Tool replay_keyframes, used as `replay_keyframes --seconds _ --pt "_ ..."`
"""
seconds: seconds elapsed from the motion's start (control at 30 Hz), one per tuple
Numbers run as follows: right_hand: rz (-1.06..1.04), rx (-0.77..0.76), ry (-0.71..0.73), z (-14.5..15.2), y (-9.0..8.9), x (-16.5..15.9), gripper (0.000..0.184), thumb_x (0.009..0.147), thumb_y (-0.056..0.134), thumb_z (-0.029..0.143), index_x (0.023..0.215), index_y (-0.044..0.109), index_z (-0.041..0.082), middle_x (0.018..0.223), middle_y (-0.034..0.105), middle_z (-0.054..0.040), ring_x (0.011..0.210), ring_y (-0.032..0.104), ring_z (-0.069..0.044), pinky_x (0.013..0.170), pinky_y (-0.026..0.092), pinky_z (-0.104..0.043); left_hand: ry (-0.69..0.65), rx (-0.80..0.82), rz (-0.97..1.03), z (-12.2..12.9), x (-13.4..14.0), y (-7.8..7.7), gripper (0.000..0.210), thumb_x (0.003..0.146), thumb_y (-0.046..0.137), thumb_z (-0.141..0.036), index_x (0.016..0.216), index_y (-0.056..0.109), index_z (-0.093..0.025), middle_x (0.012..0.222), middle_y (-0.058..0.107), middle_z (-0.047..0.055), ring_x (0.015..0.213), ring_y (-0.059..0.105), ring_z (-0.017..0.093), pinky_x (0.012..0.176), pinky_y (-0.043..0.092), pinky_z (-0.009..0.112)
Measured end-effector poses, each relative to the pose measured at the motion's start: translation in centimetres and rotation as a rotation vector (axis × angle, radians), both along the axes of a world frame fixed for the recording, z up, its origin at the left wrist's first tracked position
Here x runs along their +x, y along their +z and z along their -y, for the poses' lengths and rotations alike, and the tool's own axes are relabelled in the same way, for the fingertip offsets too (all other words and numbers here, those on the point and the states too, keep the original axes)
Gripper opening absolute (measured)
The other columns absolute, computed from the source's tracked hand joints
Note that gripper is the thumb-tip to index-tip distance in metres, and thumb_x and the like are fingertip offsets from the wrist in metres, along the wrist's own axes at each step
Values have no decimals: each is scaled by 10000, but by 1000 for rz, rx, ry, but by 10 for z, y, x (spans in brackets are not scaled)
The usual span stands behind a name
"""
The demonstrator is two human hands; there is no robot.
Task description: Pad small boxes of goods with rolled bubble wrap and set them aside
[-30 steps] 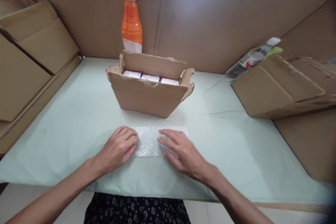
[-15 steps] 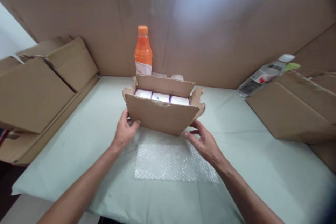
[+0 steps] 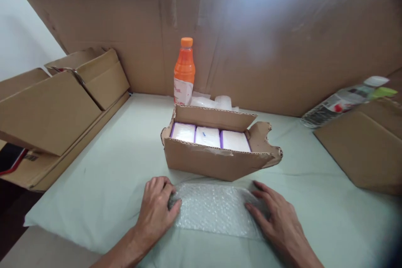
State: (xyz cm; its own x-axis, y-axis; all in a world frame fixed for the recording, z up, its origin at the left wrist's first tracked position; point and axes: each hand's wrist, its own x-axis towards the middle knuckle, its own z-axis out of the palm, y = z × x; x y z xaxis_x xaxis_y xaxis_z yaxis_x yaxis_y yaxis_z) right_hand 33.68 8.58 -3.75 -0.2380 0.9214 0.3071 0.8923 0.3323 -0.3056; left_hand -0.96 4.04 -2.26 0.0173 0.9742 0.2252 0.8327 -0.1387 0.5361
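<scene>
Pale green tabletop [image 3: 94, 184] walled in by a tall cardboard sheet [image 3: 282, 42] at the back, flattened cardboard boxes [image 3: 53, 109] stacked along the left edge, another cardboard piece [image 3: 361, 150] on the right. Bubble wrap sheet [image 3: 216, 209] lies flat near the front edge, just in front of a small open cardboard box [image 3: 216, 161] holding three white packs [image 3: 207, 136] side by side. Left hand [image 3: 157, 211] rests on the wrap's left end, fingers curled loosely, thumb on the plastic, pressing rather than gripping. Right hand [image 3: 279, 222] lies palm down on the right end, fingers spread flat, nothing clasped. Box's right flap is torn and sticks out over the tabletop. Orange bottle [image 3: 184, 71] stands upright behind the box against the back wall, clear plastic scraps [image 3: 213, 101] beside it. Clear bottle [image 3: 342, 100] lies tilted far right. Bare tabletop left of the hands and right of the box.
</scene>
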Motion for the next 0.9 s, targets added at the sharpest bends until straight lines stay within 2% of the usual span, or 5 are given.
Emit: replay_keyframes --seconds 0.23,0.37,0.5,0.77,0.9 --pt "-291 -281 31 41 59 -13 290 904 599 477 1125 650 297 926 773 -46 806 758 -250 678 640 -346 -106 -55 348 23 -7 25 148 863 563 -227 995 622 -260 717 650 -4 647 655 176 603 575 296" --pt "-587 -138 40 26 131 -12 607 812 741 501 1376 538 412 879 764 -40 706 735 -245 574 619 -339 -28 218 426 13 -41 98 492 923 612 -309 1404 509 -335 927 729 0 738 703 154 680 605 271" --pt "-740 191 75 -38 191 -30 350 792 768 435 1119 669 361 993 739 -43 661 680 -204 574 567 -348 -123 534 267 -46 -44 174 220 934 589 -206 1051 748 -303 932 766 -40 787 690 113 747 563 230" --pt "429 -166 52 -133 224 -71 149 783 636 214 896 732 226 775 712 -38 751 657 -225 624 422 -297 -254 -2 -536 -152 -17 197 237 694 554 -99 706 753 -227 673 710 7 622 613 173 600 412 275" --pt "598 -259 198 -141 215 -91 84 710 682 153 652 670 212 677 685 -54 711 661 -232 598 398 -302 -348 -92 -432 -169 -17 187 143 524 584 -115 449 609 -235 426 500 -41 437 394 110 512 286 266"
